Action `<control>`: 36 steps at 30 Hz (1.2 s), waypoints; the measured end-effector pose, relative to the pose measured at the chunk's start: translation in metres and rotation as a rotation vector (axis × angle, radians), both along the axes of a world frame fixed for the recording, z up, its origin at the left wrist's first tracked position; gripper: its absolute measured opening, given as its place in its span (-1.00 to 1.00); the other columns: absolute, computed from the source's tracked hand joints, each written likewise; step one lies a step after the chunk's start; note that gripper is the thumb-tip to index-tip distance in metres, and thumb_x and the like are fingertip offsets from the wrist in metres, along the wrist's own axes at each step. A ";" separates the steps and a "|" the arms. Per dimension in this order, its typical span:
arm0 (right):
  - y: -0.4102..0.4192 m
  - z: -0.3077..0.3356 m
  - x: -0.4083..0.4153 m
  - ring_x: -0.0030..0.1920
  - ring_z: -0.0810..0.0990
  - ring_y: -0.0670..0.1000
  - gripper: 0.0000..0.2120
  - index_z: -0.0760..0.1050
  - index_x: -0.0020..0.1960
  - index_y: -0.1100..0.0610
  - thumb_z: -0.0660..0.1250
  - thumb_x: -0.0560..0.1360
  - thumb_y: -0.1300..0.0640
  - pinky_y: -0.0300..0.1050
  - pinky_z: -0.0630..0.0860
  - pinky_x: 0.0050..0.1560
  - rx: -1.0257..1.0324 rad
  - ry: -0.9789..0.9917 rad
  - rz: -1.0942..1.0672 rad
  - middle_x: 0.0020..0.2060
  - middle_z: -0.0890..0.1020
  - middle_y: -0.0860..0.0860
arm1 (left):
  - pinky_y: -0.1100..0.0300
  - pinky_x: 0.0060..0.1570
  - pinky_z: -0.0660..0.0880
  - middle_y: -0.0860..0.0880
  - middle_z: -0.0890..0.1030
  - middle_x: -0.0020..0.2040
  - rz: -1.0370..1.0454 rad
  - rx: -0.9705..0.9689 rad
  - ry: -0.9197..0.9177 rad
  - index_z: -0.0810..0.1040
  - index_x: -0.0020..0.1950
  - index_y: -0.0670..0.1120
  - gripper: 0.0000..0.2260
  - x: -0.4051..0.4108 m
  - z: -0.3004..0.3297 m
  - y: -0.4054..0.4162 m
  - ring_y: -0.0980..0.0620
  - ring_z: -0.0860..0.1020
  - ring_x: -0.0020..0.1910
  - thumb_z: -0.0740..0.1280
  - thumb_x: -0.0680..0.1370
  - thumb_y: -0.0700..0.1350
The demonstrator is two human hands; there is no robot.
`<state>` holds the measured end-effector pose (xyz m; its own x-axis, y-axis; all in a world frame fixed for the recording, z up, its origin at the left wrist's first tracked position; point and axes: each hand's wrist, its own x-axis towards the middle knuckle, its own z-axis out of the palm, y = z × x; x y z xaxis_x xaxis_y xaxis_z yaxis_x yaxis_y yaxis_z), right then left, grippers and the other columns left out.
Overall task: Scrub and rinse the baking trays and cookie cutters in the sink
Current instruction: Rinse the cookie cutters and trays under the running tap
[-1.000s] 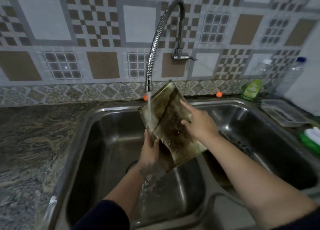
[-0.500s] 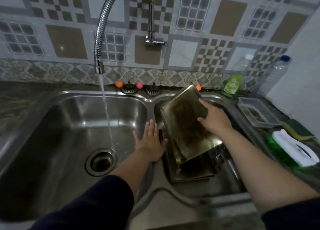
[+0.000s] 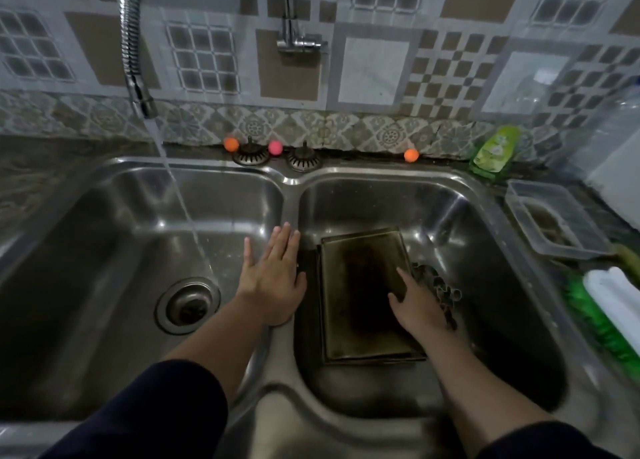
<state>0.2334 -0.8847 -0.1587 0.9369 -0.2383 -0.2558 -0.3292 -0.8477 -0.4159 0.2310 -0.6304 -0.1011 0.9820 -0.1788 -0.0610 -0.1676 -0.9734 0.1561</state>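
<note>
A stained baking tray (image 3: 360, 296) lies flat on top of another tray in the right basin of the double sink (image 3: 291, 181). My right hand (image 3: 417, 306) holds its right edge, thumb on top, fingers hidden under the rim. Several metal cookie cutters (image 3: 440, 285) lie just right of the trays, partly behind that hand. My left hand (image 3: 273, 275) rests flat with straight fingers on the divider between the basins. Water runs from the flexible faucet (image 3: 136, 77) into the left basin.
The left basin holds only the drain (image 3: 187, 304). On the right counter stand a clear plastic container (image 3: 554, 219), a green dish soap pouch (image 3: 495, 150), a green brush with white handle (image 3: 609, 309) and clear bottles. Two strainers (image 3: 251, 153) sit behind the sink.
The tray went from under the running water in the left basin to the right basin and now lies flat on the other tray. My left hand let go and settled on the divider.
</note>
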 end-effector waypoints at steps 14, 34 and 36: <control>0.038 0.049 0.028 0.49 0.08 0.18 -0.57 0.29 0.44 -0.18 0.16 0.58 -0.14 0.10 0.15 0.45 -0.130 -0.001 0.138 0.52 0.15 0.04 | -0.17 0.43 -0.33 -0.03 -0.24 0.58 -0.049 0.100 0.043 -0.19 0.58 -0.06 -0.40 0.006 0.031 0.011 0.01 -0.29 0.54 -0.12 0.64 0.20; 0.144 0.210 0.223 0.46 0.29 0.04 -0.57 0.18 0.52 0.02 0.04 0.66 0.09 -0.16 0.18 0.38 0.409 -0.811 0.263 0.48 0.30 0.00 | 0.19 -0.19 0.54 -0.06 0.14 0.57 0.022 -0.304 -1.041 0.13 0.57 -0.09 -0.45 0.103 0.210 0.113 -0.07 0.48 0.31 0.18 0.60 -0.06; 0.144 0.206 0.228 0.40 0.37 0.06 -0.59 0.24 0.50 0.06 0.03 0.67 0.08 -0.28 0.22 0.25 0.388 -0.901 0.269 0.42 0.39 0.03 | 0.22 -0.19 0.57 -0.03 0.15 0.56 0.004 -0.374 -1.056 0.10 0.57 -0.09 -0.45 0.105 0.207 0.116 -0.02 0.53 0.27 0.17 0.60 -0.08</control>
<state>0.4619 -0.7404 0.0476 0.8295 -0.0423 0.5568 0.4240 -0.6012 -0.6773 0.3364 -0.5143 0.1061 0.5099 -0.0082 0.8602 -0.3861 -0.8958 0.2203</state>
